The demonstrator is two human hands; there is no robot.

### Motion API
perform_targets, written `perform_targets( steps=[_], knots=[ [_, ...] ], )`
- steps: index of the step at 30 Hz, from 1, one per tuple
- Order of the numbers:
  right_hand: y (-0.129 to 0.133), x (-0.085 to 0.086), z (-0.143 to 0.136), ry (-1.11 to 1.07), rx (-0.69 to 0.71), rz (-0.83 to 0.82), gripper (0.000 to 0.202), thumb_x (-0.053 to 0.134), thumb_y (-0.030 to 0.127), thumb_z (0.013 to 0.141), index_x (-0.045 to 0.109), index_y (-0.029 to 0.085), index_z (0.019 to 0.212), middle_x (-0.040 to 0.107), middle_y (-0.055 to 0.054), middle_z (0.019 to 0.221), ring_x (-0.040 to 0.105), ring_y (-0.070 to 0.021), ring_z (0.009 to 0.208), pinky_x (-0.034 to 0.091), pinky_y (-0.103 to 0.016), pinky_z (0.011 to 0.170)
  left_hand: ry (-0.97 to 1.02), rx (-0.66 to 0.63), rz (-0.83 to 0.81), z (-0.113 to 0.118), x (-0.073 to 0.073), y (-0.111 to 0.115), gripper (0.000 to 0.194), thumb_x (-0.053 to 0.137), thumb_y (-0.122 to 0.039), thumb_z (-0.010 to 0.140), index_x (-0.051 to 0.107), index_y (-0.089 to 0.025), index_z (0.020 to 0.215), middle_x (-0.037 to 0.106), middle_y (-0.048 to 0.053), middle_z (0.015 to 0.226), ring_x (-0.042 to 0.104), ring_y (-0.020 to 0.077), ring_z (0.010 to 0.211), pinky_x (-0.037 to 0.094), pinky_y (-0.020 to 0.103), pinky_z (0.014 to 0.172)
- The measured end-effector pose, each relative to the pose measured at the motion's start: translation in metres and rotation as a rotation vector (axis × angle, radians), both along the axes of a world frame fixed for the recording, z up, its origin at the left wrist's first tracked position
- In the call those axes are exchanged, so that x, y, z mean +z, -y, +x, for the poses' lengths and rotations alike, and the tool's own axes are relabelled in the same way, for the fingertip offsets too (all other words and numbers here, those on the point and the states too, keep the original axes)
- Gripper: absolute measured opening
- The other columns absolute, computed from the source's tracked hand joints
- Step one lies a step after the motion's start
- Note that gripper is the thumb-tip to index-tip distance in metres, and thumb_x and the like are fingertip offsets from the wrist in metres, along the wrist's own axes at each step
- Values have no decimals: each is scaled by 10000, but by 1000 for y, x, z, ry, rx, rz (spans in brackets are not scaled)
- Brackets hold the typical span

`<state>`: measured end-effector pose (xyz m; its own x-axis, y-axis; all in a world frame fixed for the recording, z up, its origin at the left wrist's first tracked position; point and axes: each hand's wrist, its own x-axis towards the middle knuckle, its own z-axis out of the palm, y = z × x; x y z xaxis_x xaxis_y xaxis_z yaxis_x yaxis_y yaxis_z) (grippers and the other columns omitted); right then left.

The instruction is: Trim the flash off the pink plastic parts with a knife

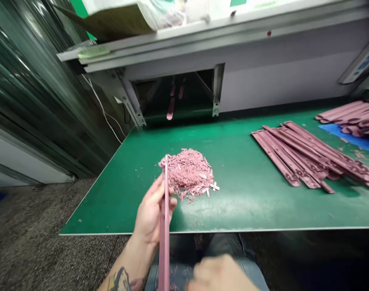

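Observation:
My left hand (152, 208) grips a long, narrow pink plastic strip (165, 226) near its far end, thumb on one side and fingers round the other. The strip runs from the table's front edge down towards my lap. Its far tip lies beside a heap of pink shavings and small offcuts (190, 173) on the green table. My right hand (219, 275) is low in the view, over my lap and to the right of the strip. It is smeared by motion, so its fingers and anything in them cannot be made out.
A pile of similar pink strips (306, 153) lies on the green table (233, 210) to the right. More pink pieces (354, 115) rest on a blue sheet (351, 136) at the far right. Behind, an opening with a dark chute (190, 105) holds several strips, below a shelf (202, 34).

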<state>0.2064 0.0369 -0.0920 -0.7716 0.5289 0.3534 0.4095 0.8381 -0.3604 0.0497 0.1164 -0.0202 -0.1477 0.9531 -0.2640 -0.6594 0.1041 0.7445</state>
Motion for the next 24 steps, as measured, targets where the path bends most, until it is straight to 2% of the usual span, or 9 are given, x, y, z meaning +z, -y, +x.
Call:
perform_targets(
  steps=[2, 4, 7, 9, 12, 15, 19, 22, 24],
  knots=[
    [-33, 21, 10, -121, -202, -41, 533, 453, 709, 838, 618, 205, 796, 607, 8, 632, 553, -133, 538, 332, -234, 469, 15, -31, -26, 3, -9, 9, 240, 521, -56, 867, 653, -132, 1052, 600, 32, 821, 591, 68, 590, 479, 125, 421],
    [-62, 47, 20, -217, -337, -72, 616, 411, 755, 818, 624, 189, 931, 647, -32, 752, 601, -163, 662, 392, -244, 564, 31, -54, -21, 7, -16, 15, 216, 525, -62, 868, 656, -142, 1020, 606, 25, 798, 600, 66, 600, 519, 133, 494],
    [-85, 66, 23, -165, -379, -49, 626, 362, 741, 848, 616, 177, 939, 652, -57, 802, 609, -184, 739, 399, -256, 615, 51, -94, 6, 12, -19, 13, 178, 543, -72, 857, 659, -154, 963, 612, 19, 771, 628, 85, 668, 553, 168, 643],
    [-86, 63, 17, -65, -352, -19, 629, 371, 757, 831, 605, 176, 886, 635, -51, 779, 594, -186, 716, 367, -256, 579, 56, -127, 23, 11, -19, 7, 131, 573, -105, 844, 661, -157, 927, 611, 19, 761, 629, 99, 667, 540, 170, 615],
    [-72, 51, 3, 60, -297, 29, 622, 368, 771, 821, 572, 183, 822, 597, -30, 730, 555, -177, 642, 265, -260, 498, 52, -155, 41, 6, -19, -4, 93, 583, -130, 835, 659, -149, 883, 600, 13, 733, 601, 93, 593, 518, 182, 563],
    [-45, 45, -7, 112, -199, 52, 528, 395, 692, 874, 539, 196, 763, 560, -15, 682, 515, -171, 583, 193, -276, 473, 50, -123, 54, 0, -17, -13, 137, 550, -96, 841, 657, -148, 909, 593, 1, 723, 585, 77, 575, 505, 178, 572],
    [6, 26, -12, 145, 24, 41, 348, 538, 508, 888, 506, 214, 704, 569, -2, 652, 498, -175, 535, 190, -293, 450, 73, -74, 31, -7, -13, -22, 159, 553, -93, 840, 645, -164, 949, 593, -10, 726, 582, 72, 573, 504, 182, 568],
    [25, 5, -9, 48, 163, -15, 469, 347, 466, 991, 481, 205, 624, 514, 26, 515, 437, -124, 413, 181, -274, 386, 109, -43, 6, -11, -12, -24, 147, 547, -107, 853, 636, -172, 950, 581, -16, 716, 590, 74, 584, 526, 195, 587],
    [14, 2, -1, -89, 181, -100, 583, 159, 481, 1017, 534, 208, 663, 512, 31, 494, 446, -103, 403, 244, -239, 385, 137, -40, -7, -11, -11, -18, 156, 527, -96, 865, 631, -163, 960, 579, -11, 737, 590, 61, 592, 526, 169, 566]
  ],
)
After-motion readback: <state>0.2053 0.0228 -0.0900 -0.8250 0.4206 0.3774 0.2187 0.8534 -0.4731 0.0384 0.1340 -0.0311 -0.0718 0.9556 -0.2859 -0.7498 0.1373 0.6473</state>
